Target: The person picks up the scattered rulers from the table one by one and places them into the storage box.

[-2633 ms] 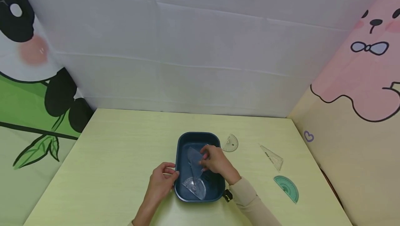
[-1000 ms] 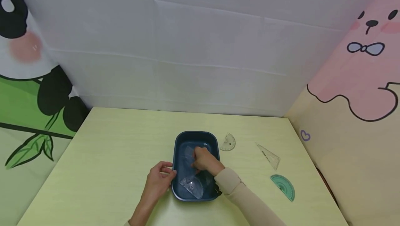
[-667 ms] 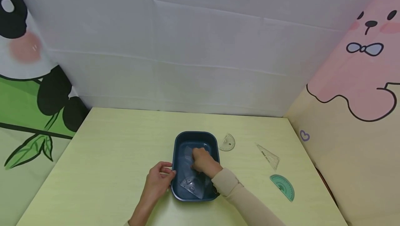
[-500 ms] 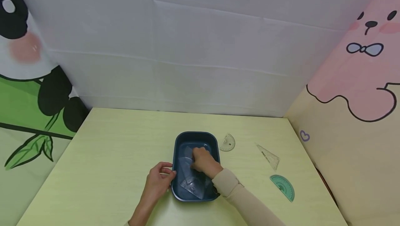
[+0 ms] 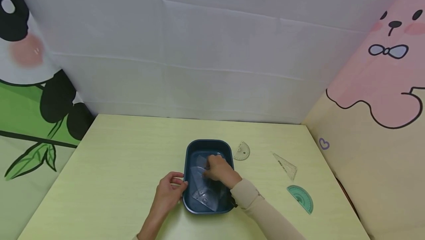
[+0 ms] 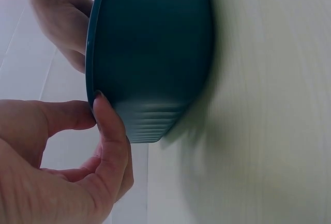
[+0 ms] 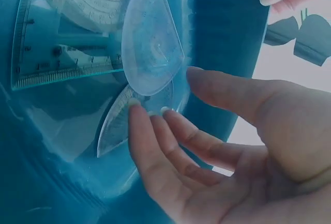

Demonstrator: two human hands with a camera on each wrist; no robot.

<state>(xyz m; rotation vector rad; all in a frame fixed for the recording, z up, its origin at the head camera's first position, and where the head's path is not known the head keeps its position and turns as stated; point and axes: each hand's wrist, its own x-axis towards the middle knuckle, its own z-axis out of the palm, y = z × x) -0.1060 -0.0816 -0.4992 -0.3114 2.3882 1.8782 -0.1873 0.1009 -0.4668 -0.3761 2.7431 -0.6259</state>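
A dark blue plastic tub [image 5: 208,144] stands on the table. My left hand [image 5: 170,190] pinches its left rim between thumb and finger, plain in the left wrist view. My right hand [image 5: 220,170] reaches inside, palm down. In the right wrist view, the right hand [image 7: 222,136] has thumb and fingers spread apart, thumb tip close to the corner of a frosted clear protractor [image 7: 152,43]. Its fingertips overlap another clear protractor [image 7: 111,125] below. A clear set square [image 7: 67,76] and a round-edged protractor [image 7: 93,1] lie beside these on the tub floor.
Right of the tub, a small clear protractor [image 5: 242,151], a clear triangular set square [image 5: 287,166] and a green protractor [image 5: 301,198] lie on the pale table [image 5: 139,140]. A white cloth wall [image 5: 212,66] rises behind the table.
My right hand has gone deeper into the tub, then risen slightly to the right in the last half second. The clear pieces inside have settled lower. My left hand keeps its place.
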